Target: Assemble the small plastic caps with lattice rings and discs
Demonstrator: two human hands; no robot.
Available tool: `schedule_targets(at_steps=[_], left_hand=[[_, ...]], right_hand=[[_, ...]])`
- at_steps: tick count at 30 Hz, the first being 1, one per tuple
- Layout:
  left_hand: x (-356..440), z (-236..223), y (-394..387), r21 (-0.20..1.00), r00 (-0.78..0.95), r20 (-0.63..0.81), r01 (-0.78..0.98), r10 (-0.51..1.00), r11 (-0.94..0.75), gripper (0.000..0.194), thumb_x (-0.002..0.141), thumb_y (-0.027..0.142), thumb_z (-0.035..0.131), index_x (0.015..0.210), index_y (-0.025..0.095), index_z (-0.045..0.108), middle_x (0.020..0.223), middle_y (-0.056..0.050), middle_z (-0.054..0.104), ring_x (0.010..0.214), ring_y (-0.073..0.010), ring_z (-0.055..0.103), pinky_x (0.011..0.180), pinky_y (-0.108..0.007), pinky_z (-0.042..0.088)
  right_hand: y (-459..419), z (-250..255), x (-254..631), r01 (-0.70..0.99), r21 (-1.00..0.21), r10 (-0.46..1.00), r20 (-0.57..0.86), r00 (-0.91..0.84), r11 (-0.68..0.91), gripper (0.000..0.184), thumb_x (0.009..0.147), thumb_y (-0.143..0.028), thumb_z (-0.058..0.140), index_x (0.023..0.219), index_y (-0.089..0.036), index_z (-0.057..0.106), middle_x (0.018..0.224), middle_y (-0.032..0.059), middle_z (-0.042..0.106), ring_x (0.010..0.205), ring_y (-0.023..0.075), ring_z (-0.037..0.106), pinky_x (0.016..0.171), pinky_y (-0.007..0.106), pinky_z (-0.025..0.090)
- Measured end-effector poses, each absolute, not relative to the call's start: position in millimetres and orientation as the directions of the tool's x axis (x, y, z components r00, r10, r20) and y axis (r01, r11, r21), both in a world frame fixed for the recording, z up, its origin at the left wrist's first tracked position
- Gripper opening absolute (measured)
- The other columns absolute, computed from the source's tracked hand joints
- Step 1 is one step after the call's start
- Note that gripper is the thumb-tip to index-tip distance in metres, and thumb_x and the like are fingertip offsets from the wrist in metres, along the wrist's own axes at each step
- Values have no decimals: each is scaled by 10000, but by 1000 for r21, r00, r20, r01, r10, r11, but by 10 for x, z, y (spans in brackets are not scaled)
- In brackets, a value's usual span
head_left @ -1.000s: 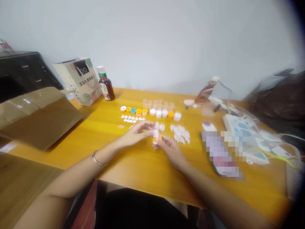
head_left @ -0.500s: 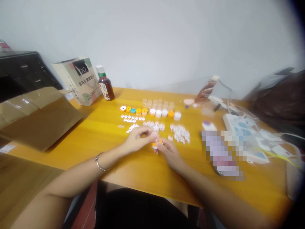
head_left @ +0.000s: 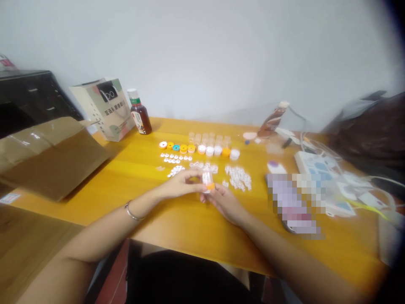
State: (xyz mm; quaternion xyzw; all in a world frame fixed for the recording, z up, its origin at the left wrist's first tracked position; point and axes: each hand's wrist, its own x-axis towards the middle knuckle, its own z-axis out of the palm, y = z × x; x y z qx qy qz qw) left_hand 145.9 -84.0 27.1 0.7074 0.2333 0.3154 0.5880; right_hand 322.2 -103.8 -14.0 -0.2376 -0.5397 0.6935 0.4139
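Between my two hands is a small clear plastic container with an orange and white base (head_left: 207, 181), held upright just above the table. My left hand (head_left: 185, 182) grips it from the left, thumb and fingers closed about its side. My right hand (head_left: 225, 202) pinches the orange base from the right. Beyond my hands lie small white perforated pieces (head_left: 205, 167), partly hidden by the container. To the left is a heap of white round pieces (head_left: 176, 170); to the right, a larger pile of white pieces (head_left: 239, 178).
Orange, white and blue round caps (head_left: 183, 148) stand in a row, with clear cups (head_left: 209, 138) behind. A paper bag (head_left: 115, 109), a dark bottle (head_left: 141, 116) and a cardboard box (head_left: 53, 160) are left. A power strip (head_left: 316, 169), cables and a tilted bottle (head_left: 274, 121) are right.
The clear upper part of the container is now uncovered as my left fingers have shifted to its side. Both hands stay in nearly the same place.
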Motion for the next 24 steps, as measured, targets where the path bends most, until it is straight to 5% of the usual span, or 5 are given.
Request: schedule_targets(at_steps=[7,11,18,24], left_hand=[[1445,264,-843,968,691,145,47,708,-245,232,830,353,534,865,137,611,731,-43,586,681,-123,576,667,-259,475],[1491,245,-892,922,541,236,138,807,-362,228,796,342,570,909,155,635,922,-72,553,874,-163,539,745,-281,459],[1554,208,-913,851,431,361,210,827,-481,183,786,325,584,812,153,642,870,-47,521,869,-167,500,828,-338,413],[1551,205,-902,892,454,337,127,825,-434,179,782,320,593,813,151,645,904,-57,518,903,-171,506,838,-331,424]], right_hand=[[-1091,-81,3191,-380,-891,789,42,-614,-249,326,761,-499,578,820,-182,626,771,39,637,736,133,558,722,276,402],[-1078,-79,3184,-375,-908,841,51,-538,-185,264,733,-454,633,795,-198,646,752,8,623,704,117,543,731,268,409],[-1094,-64,3145,-264,-965,920,110,-376,7,293,735,-478,614,877,-228,666,893,22,648,806,162,557,794,318,425],[-1134,-39,3119,-371,-927,918,99,-385,-55,268,742,-457,620,885,-235,667,907,23,634,804,162,536,813,329,410]])
